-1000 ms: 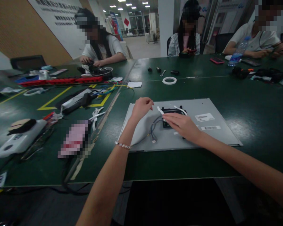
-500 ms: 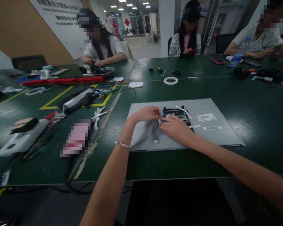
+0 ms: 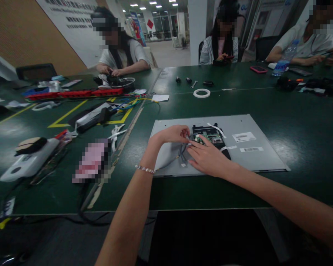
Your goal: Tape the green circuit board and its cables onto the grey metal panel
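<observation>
A flat grey panel (image 3: 255, 129) lies on the green table, with a green circuit board (image 3: 208, 137) in a black frame near its middle. My left hand (image 3: 174, 133) is at the left of the board, its fingers pinched on a grey cable (image 3: 181, 153). My right hand (image 3: 209, 157) reaches in from the right over the panel, its fingertips closed on the same cable beside the left ones. The cable's loose connector end rests on the panel below. Fingers partly hide the pinched spot. White tape strips (image 3: 217, 130) stick out around the black frame.
Beyond the panel are a white tape roll (image 3: 201, 93) and a small wrench (image 3: 194, 84). To the left lie a pink blurred device (image 3: 91, 159), a white device (image 3: 30, 162) and red trays (image 3: 74, 94). A bottle (image 3: 285, 61) stands far right. Several people sit opposite.
My right hand has shifted slightly down, and more of the circuit board shows. My left hand stays at nearly the same place, still pinching the cable.
</observation>
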Demonstrator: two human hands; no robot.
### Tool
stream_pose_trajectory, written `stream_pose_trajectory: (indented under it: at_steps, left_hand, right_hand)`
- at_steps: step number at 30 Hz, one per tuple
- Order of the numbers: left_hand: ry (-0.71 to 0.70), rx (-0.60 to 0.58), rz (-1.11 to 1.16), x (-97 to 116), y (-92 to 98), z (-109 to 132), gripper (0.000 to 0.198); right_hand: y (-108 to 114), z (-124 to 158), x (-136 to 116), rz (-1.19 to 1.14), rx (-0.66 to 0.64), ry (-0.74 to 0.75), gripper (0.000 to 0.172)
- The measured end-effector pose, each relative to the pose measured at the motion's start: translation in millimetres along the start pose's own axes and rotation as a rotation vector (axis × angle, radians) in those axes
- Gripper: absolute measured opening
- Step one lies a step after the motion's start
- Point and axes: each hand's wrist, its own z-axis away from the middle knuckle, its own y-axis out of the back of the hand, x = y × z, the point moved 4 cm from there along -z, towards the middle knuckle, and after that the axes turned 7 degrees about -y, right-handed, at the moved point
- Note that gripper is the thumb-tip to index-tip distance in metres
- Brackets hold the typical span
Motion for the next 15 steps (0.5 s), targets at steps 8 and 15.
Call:
stream_pose_trajectory:
  at_steps: [8,15]
  left_hand:
    - [0.013,0.009,-0.017,-2,-2.8,-2,0.03]
    - [0.042,0.003,-0.01,-1,-4.0,-1,0.03]
  right_hand:
    - [3,4,-6,0.029,-0.019,0.006,0.041]
    - [5,8,-12,0.062,-0.02,0.017,0.044]
